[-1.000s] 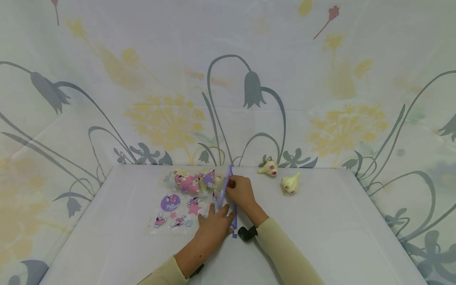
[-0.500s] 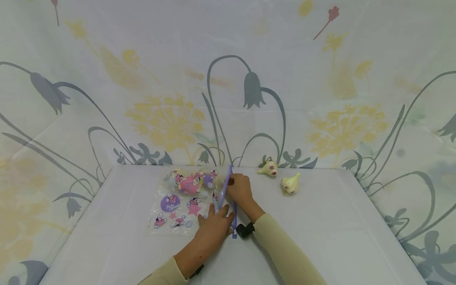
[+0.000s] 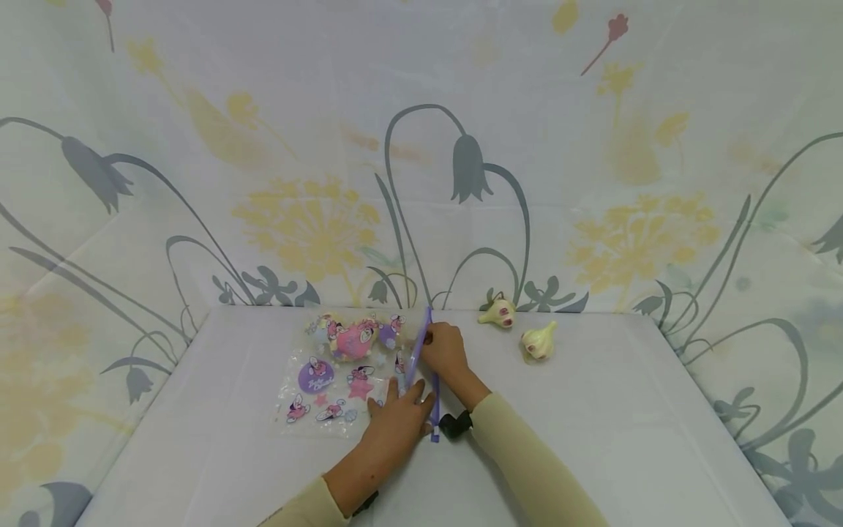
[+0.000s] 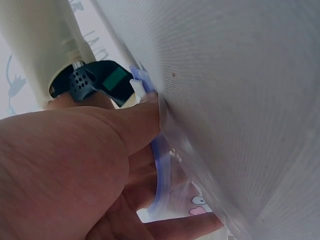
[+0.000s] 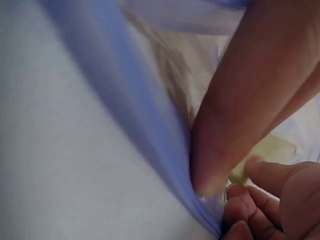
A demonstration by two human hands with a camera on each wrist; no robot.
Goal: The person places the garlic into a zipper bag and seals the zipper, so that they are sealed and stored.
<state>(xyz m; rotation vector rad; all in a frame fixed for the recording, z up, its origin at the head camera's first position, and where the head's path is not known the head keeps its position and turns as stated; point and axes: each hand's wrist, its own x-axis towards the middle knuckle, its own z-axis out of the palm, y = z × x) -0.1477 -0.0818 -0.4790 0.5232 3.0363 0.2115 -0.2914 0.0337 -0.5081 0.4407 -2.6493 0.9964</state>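
A clear zip bag [image 3: 315, 377] with pink and purple prints lies flat, its purple-edged mouth towards the right. Bulging shapes under the prints at its far end look like garlic bulbs [image 3: 352, 340]. My left hand [image 3: 398, 417] lies over the near part of the mouth, thumb below and fingers spread above, gripping the bag's edge. At the far part of the mouth, my right hand [image 3: 446, 353] has curled fingers. In the right wrist view its thumb and fingers pinch a yellowish garlic bulb [image 5: 274, 150], partly hidden by a left finger.
Two loose garlic bulbs lie right of the bag: one [image 3: 500, 312] by the back edge, the other [image 3: 538, 342] a little nearer. A white cloth [image 3: 632, 424] covers the table. Behind it hangs a flower-printed curtain [image 3: 560, 241].
My right hand and forearm have shifted very slightly at the bag's mouth. The left hand keeps its grip in the same place, and the loose garlic bulbs have not moved.
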